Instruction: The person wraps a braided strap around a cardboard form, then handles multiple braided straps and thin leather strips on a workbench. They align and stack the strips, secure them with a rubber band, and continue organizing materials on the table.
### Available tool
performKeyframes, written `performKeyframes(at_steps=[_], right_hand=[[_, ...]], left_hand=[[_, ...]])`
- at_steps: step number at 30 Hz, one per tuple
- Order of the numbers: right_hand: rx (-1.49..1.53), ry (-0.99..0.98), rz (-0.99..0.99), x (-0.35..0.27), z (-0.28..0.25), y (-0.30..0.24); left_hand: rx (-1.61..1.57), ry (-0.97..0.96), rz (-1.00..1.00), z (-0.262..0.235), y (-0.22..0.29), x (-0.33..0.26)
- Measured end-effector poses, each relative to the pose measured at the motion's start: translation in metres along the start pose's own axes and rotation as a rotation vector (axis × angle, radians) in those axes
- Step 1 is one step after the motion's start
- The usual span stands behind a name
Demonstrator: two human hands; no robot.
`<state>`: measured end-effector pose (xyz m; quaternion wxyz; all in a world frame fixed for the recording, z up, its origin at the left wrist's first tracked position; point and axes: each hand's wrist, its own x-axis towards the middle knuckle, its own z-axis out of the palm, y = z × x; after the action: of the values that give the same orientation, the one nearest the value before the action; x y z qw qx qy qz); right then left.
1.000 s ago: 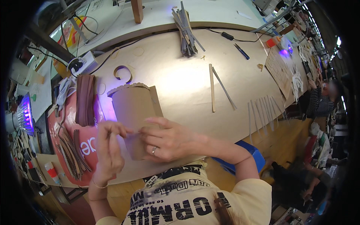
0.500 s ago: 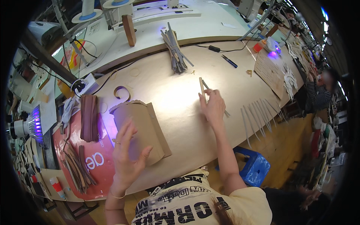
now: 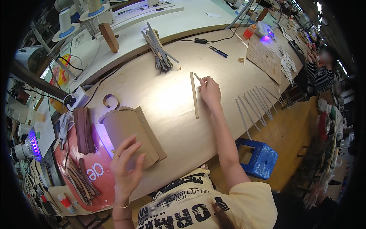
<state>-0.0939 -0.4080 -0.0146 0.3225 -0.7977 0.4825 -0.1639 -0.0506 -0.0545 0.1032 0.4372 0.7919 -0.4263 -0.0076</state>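
Note:
My right hand (image 3: 211,91) pinches a thin greyish strip (image 3: 196,76), whose tip pokes out past the fingertips; most of it is hidden by the hand. Just left of it, a straight tan strip (image 3: 194,97) lies flat on the brown-covered table. My left hand (image 3: 127,164) hovers with fingers curved and apart, holding nothing, in front of a folded brown board piece (image 3: 131,128) with a scalloped far edge. Along the table's right edge, several thin grey strips (image 3: 253,108) are laid side by side, partly overhanging.
A bundle of grey strips (image 3: 159,53) sits near the raised white bench. A dark pen-like tool (image 3: 218,52) and a cable switch (image 3: 200,41) are farther right. At left, maroon strips (image 3: 83,129) lie on a red sheet (image 3: 108,191). Below the right edge stands a blue stool (image 3: 261,160).
The tan strip, earlier beside my right fingers, now lies free on the table. My right hand has moved clear of it with the greyish strip. The whole view has shifted a little.

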Motion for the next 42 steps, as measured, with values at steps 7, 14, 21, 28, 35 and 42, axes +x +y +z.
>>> performKeyframes(at_steps=[7, 14, 21, 28, 35, 42], right_hand=[[0.669, -0.492, -0.112, -0.070, -0.067, -0.033], [0.790, -0.800, -0.317, -0.129, -0.070, -0.053], [0.669, -0.574, -0.544, -0.138, -0.065, -0.066], [0.582, -0.393, -0.633, -0.146, -0.059, -0.071], [0.388, 0.191, -0.873, -0.171, -0.053, -0.097], [0.453, 0.033, -0.993, -0.188, -0.034, -0.118]], left_hand=[[-0.482, -0.081, -0.269, 0.028, 0.006, 0.018], [-0.907, 0.000, -0.500, 0.058, 0.012, 0.043], [-0.782, 0.127, -0.434, 0.059, 0.006, 0.041], [-0.704, 0.138, -0.341, 0.053, 0.009, 0.042], [-0.604, 0.386, -0.239, 0.043, 0.016, 0.030], [-0.408, 0.471, -0.062, 0.038, 0.009, 0.020]])
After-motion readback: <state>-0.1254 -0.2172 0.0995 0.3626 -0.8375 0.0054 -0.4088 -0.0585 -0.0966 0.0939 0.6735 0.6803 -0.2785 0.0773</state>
